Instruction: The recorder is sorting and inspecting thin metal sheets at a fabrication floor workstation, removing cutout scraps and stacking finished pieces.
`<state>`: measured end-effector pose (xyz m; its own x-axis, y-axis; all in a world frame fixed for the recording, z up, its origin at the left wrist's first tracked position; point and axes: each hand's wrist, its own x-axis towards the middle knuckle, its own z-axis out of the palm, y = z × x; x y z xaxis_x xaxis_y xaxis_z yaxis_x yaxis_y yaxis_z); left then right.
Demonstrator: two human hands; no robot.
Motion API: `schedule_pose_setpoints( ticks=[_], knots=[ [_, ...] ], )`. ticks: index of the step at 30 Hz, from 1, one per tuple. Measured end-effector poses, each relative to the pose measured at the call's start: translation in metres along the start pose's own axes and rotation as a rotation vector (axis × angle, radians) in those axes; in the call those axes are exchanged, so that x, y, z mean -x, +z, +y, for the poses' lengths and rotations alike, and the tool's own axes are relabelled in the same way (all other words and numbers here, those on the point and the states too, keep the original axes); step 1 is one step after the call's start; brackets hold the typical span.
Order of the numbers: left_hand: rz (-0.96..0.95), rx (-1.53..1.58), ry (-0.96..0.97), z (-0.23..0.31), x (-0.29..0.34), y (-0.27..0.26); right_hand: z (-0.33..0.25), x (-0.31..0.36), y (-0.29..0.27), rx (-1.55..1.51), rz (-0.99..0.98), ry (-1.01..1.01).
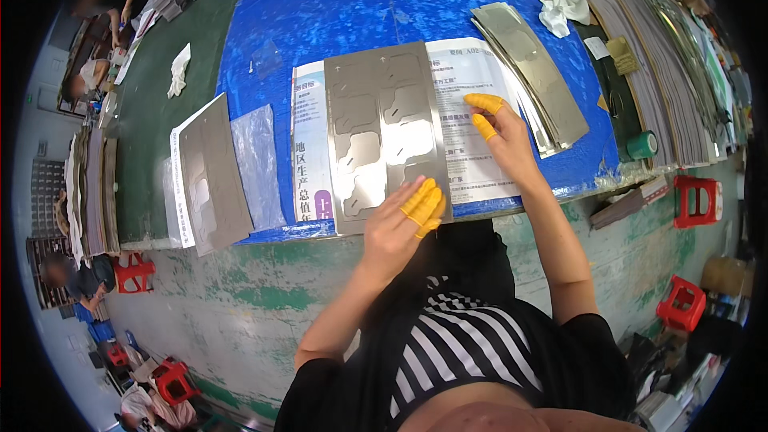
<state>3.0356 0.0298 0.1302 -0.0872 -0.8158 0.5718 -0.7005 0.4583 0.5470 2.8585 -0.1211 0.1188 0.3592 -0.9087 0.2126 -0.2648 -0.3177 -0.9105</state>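
A grey metal sheet [376,144] with shiny, mirror-like shaped recesses in two columns lies on a newspaper [472,124] in front of me. My left hand [404,220], with yellow finger cots, rests on the sheet's near edge, its fingers stretched out and touching the surface. To the right of the sheet, my right hand [504,136] hovers at the newspaper with its fingers and thumb apart, yellow cots on their tips. Nothing shows between them. A stack of similar metal sheets [540,80] lies at the right, just beyond that hand.
Left of the newspaper, another metal sheet [214,180] lies on paper beside clear plastic film [258,164]. Blue covering [320,16] protects the green table. White cloths [560,6], a green tape roll [642,145] and tall stacks of sheets [660,72] stand right. Other people sit far left.
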Motion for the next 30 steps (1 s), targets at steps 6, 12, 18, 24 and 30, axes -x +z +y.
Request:
schedule_pose_setpoints(
  ticks=[6,12,18,24,30],
  knots=[
    [-0.215,-0.096,0.012,0.001,0.013,0.008,-0.001,0.002,0.001,0.019,0.0,-0.028],
    [-0.243,-0.087,0.04,-0.001,0.01,0.004,-0.002,0.001,0.001,0.048,0.005,-0.043],
    [0.201,0.086,-0.043,-0.001,0.004,-0.002,0.003,-0.003,0.002,-0.103,-0.039,0.046],
    [0.208,0.029,0.014,0.01,0.007,-0.019,-0.032,-0.015,0.034,-0.817,-0.352,0.491],
    [-0.257,0.186,0.018,0.018,0.01,-0.024,-0.036,-0.017,0.05,-0.59,-0.238,0.439]
  ],
)
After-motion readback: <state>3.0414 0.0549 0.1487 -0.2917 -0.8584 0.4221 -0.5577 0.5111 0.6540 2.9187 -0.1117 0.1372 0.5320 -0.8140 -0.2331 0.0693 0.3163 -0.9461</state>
